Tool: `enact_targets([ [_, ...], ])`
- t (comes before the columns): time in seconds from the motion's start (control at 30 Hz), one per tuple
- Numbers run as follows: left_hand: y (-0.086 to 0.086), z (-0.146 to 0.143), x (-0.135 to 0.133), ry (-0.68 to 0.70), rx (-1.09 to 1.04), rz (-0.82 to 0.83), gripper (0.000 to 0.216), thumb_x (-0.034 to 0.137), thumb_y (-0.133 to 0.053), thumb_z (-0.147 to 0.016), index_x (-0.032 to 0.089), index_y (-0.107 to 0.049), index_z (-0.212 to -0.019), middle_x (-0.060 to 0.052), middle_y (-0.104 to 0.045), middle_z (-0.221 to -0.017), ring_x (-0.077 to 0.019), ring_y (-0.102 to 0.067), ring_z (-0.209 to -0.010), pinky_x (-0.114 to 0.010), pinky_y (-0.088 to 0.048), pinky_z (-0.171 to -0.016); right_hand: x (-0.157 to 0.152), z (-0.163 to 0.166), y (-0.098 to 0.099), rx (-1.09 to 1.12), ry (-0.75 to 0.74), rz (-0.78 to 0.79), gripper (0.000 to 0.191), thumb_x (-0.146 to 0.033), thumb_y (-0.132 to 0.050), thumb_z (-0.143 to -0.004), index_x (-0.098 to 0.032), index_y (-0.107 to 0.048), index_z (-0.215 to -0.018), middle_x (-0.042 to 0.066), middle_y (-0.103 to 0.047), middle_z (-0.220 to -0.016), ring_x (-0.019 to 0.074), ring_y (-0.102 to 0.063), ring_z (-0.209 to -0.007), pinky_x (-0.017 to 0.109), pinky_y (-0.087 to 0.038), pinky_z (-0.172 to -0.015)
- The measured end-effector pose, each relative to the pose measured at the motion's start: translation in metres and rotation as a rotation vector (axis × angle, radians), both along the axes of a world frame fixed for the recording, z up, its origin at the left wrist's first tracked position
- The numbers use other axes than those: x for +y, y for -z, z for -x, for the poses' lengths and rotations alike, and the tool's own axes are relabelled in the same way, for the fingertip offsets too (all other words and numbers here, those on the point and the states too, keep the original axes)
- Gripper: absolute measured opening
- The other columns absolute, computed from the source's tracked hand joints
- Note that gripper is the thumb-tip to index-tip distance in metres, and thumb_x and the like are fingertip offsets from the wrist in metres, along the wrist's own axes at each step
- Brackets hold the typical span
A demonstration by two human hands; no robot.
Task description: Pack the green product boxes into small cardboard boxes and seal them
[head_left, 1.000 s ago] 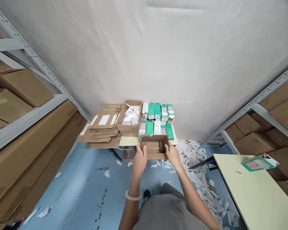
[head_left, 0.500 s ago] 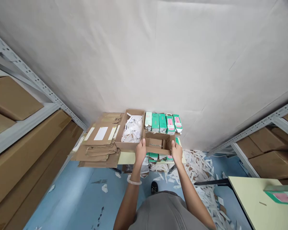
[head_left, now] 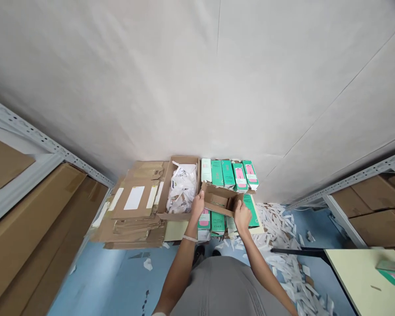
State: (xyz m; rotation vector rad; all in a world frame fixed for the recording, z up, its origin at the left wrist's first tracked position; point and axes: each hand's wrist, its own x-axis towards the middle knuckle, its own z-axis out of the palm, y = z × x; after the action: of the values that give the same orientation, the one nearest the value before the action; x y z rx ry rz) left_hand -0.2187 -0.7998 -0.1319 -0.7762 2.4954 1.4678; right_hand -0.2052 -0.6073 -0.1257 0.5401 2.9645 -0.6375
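Left grip (head_left: 197, 206): fingers and thumb pinch the left end of the small cardboard box (head_left: 219, 197).
Right grip (head_left: 242, 216): pinches its right end, equally near.
Box: lower centre of frame, long axis sloping down rightward, above my green cartons (head_left: 228, 173) on the desk (head_left: 176, 230).

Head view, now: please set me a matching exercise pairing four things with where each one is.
Things:
1. Small cardboard box
2. White paper scraps
3. Green-and-pink boxes
4. Flattened cardboard sheets

Places:
A. Inside an open carton
B. Stacked left of that carton
C. Held between the left hand and right hand
D. Lined up side by side, right of that carton

Pairs: 1-C, 2-A, 3-D, 4-B
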Motion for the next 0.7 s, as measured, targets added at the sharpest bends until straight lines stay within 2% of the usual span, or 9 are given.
enact_targets([
  [0.17,0.013,0.004,-0.009,0.075,0.138,-0.087,0.052,0.044,-0.034,-0.098,0.009,-0.065,-0.121,-0.018,-0.066,-0.123,-0.0272,-0.058,-0.122,-0.036,-0.043,-0.102,-0.002,-0.001,0.000,0.013,0.032,-0.034,0.055,-0.035,-0.020,-0.102,-0.009,-0.068,-0.104,0.019,-0.072,-0.095,0.0273,-0.069,-0.090,0.030,-0.041,-0.074],
  [0.3,0.012,0.009,-0.058,0.082,0.193,-0.105,0.053,0.039,-0.024,-0.100,0.012,-0.061,-0.128,-0.015,-0.066,-0.124,-0.0238,-0.059,-0.121,-0.037,-0.045,-0.103,-0.007,-0.002,-0.002,-0.009,0.032,-0.052,0.056,-0.036,-0.019,-0.103,-0.008,-0.068,-0.104,0.019,-0.072,-0.093,0.0274,-0.069,-0.088,0.030,-0.041,-0.072],
  [0.37,0.013,0.015,-0.089,0.043,0.205,0.033,0.050,0.039,-0.028,-0.099,0.016,-0.055,-0.133,-0.011,-0.056,-0.139,-0.0230,-0.049,-0.133,-0.039,-0.038,-0.110,-0.011,-0.002,-0.003,-0.011,0.029,-0.065,0.056,-0.036,-0.019,-0.103,-0.008,-0.068,-0.103,0.019,-0.072,-0.093,0.0274,-0.069,-0.089,0.030,-0.041,-0.072],
  [0.4,0.014,0.018,-0.102,0.031,0.183,0.082,0.049,0.039,-0.035,-0.097,0.015,-0.051,-0.137,-0.013,-0.049,-0.145,-0.0262,-0.042,-0.137,-0.043,-0.034,-0.112,-0.013,-0.001,-0.004,-0.011,0.029,-0.069,0.056,-0.035,-0.019,-0.103,-0.007,-0.068,-0.103,0.020,-0.072,-0.094,0.0273,-0.069,-0.089,0.030,-0.041,-0.073],
  [0.47,0.023,0.023,-0.117,0.063,-0.062,0.311,0.057,0.039,-0.050,-0.091,0.017,-0.043,-0.143,-0.019,-0.034,-0.154,-0.0344,-0.037,-0.139,-0.051,-0.033,-0.111,-0.016,0.000,-0.007,-0.012,0.028,-0.074,0.056,-0.035,-0.020,-0.103,-0.007,-0.068,-0.102,0.021,-0.072,-0.095,0.0268,-0.069,-0.090,0.029,-0.041,-0.073],
  [0.53,0.036,0.026,-0.118,0.125,-0.301,0.428,0.070,0.035,-0.061,-0.083,0.017,-0.037,-0.147,-0.025,-0.024,-0.156,-0.0421,-0.040,-0.135,-0.057,-0.037,-0.104,-0.018,0.001,-0.008,-0.017,0.030,-0.074,0.055,-0.034,-0.020,-0.103,-0.007,-0.068,-0.103,0.021,-0.071,-0.097,0.0268,-0.069,-0.090,0.029,-0.041,-0.074],
  [0.57,0.043,0.027,-0.115,0.154,-0.368,0.435,0.074,0.031,-0.066,-0.079,0.016,-0.037,-0.146,-0.028,-0.026,-0.154,-0.0439,-0.045,-0.131,-0.057,-0.040,-0.100,-0.019,0.002,-0.009,-0.019,0.033,-0.074,0.055,-0.034,-0.020,-0.103,-0.007,-0.068,-0.104,0.021,-0.072,-0.097,0.0268,-0.069,-0.091,0.029,-0.042,-0.074],
  [0.6,0.050,0.027,-0.110,0.181,-0.397,0.425,0.076,0.027,-0.068,-0.076,0.014,-0.039,-0.145,-0.030,-0.034,-0.149,-0.0437,-0.050,-0.126,-0.056,-0.044,-0.096,-0.019,0.002,-0.009,-0.021,0.036,-0.073,0.054,-0.034,-0.020,-0.103,-0.008,-0.068,-0.106,0.020,-0.072,-0.097,0.0269,-0.069,-0.091,0.029,-0.042,-0.074],
  [0.7,0.064,0.027,-0.098,0.237,-0.378,0.387,0.061,0.018,-0.071,-0.071,0.011,-0.057,-0.129,-0.027,-0.063,-0.122,-0.0393,-0.062,-0.111,-0.051,-0.049,-0.090,-0.020,0.001,-0.010,-0.029,0.048,-0.072,0.054,-0.034,-0.020,-0.103,-0.008,-0.067,-0.107,0.019,-0.072,-0.096,0.0271,-0.069,-0.090,0.030,-0.042,-0.073],
])
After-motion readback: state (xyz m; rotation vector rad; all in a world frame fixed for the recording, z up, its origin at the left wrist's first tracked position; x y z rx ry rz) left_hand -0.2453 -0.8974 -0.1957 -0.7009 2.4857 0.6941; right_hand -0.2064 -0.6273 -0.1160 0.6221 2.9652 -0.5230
